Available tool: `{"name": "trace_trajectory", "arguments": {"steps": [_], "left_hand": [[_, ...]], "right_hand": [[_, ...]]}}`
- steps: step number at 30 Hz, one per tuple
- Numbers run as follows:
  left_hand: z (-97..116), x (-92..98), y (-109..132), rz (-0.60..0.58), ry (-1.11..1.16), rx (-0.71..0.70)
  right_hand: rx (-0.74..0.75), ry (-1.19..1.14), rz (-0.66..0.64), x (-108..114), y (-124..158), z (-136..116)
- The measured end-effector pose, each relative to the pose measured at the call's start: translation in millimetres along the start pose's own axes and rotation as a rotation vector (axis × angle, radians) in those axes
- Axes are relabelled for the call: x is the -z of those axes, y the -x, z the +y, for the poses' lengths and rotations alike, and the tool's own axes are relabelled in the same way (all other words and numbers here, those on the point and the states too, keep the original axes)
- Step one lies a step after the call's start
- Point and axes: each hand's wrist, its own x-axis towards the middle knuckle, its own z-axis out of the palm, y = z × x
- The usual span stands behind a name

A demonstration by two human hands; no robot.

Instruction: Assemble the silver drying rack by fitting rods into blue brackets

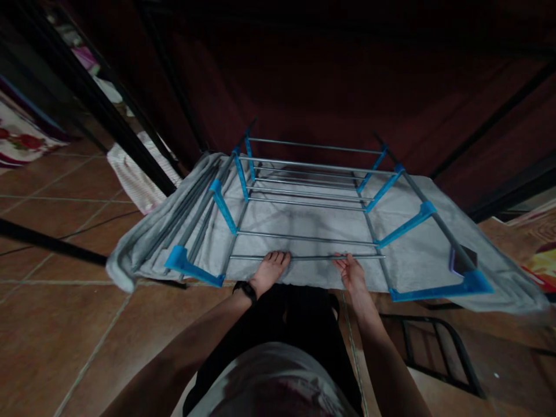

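The left hand [273, 267] curls its fingers over the near metal rod [310, 258], lying across a blue-bracketed rack [321, 165] on a gray blanket [304, 220]; the right hand's [351, 271] fingers close around it farther along. From here, it looks light, stiff and slick, best held toward both ends.

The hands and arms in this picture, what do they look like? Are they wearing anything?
Both the left hand and right hand have no gloves. A black watch-like band circles the left wrist; the right wrist shows none. No sleeves cover the forearms.
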Motion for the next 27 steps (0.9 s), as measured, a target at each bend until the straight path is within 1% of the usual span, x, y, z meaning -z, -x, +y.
{"name": "trace_trajectory", "arguments": {"steps": [5,8,10,17,23,27], "left_hand": [[1.4,-1.8,1.0,0.012,-0.046,-0.009],[1.2,-3.7,1.2,0.022,-0.066,-0.019],[1.0,-4.8,1.1,0.028,-0.063,-0.023],[0.0,-5.9,1.1,0.015,-0.03,-0.028],[0.2,-4.6,1.4,0.012,-0.035,-0.036],[-0.4,-5.7,3.1,0.022,-0.031,-0.042]], "right_hand": [[-0.023,0.015,0.002,2.7,-1.5,-0.7],[-0.025,0.023,0.027,1.2,-2.2,-1.3],[-0.024,0.035,0.042,0.1,-2.3,-1.5],[-0.037,0.05,0.028,-2.2,-2.0,-4.3],[-0.126,0.017,-0.071,3.5,-2.1,-12.4],[-0.172,0.006,-0.112,9.8,-4.3,-15.0]]}}
